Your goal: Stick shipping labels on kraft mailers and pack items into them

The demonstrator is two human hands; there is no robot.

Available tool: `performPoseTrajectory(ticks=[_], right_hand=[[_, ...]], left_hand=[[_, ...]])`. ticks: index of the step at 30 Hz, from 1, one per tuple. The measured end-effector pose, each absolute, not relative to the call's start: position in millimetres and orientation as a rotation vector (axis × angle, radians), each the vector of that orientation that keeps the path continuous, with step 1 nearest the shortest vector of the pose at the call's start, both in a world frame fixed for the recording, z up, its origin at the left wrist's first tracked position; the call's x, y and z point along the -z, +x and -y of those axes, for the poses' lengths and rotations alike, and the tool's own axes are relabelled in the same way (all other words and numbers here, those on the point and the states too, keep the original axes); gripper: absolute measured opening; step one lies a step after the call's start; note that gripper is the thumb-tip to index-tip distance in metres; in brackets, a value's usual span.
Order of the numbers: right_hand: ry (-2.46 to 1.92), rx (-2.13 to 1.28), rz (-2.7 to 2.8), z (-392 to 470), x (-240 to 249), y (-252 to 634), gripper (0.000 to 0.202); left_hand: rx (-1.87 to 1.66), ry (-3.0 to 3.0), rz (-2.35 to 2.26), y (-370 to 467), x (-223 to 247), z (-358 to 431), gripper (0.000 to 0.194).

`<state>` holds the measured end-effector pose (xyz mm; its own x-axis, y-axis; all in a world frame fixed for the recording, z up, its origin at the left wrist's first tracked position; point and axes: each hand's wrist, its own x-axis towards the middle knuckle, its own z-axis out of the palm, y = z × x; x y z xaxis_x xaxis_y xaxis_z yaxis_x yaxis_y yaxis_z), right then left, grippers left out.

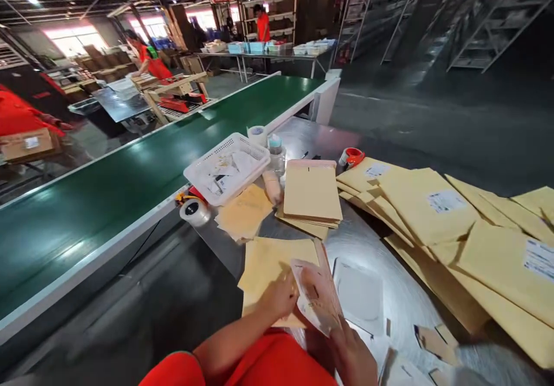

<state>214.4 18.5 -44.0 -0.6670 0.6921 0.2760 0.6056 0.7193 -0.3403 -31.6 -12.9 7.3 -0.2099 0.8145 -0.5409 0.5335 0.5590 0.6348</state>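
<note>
A yellow padded envelope [264,259] lies in front of me, with a pinkish flap strip along its right side. My left hand [279,296] rests on it with curled fingers, close to the left edge of a flat, pale plastic packet [309,296]. My right hand [352,348] is closed around the lower right end of that packet, which is tilted over the envelope. Faint print and a small dark mark show on the packet. Just right of it, a flat clear-and-white pouch [359,293] lies on the metal table [402,282].
Labelled padded envelopes [448,213] are heaped at right; an unlabelled stack [309,193] stands ahead. A white basket [229,167] with papers, a tape roll [194,212] and a red tape dispenser [352,156] sit around. Beyond runs a green conveyor belt [173,143], with people in red farther off.
</note>
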Motion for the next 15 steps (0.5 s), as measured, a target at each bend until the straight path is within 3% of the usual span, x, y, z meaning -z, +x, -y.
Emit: performPoseTrajectory(ticks=[4, 7, 15], right_hand=[[-0.949, -0.24, 2.524, -21, 32, 213, 0.019], [-0.828, -0.134, 2.565, -27, 23, 217, 0.021], [-0.771, -0.174, 2.738, -28, 17, 237, 0.05]], left_hand=[[-0.41, 1.192, -1.893, -35, -9, 18, 0.061], [-0.458, 1.257, -1.879, -37, -11, 22, 0.055], [-0.593, 1.115, -1.926, -63, -13, 1, 0.034]])
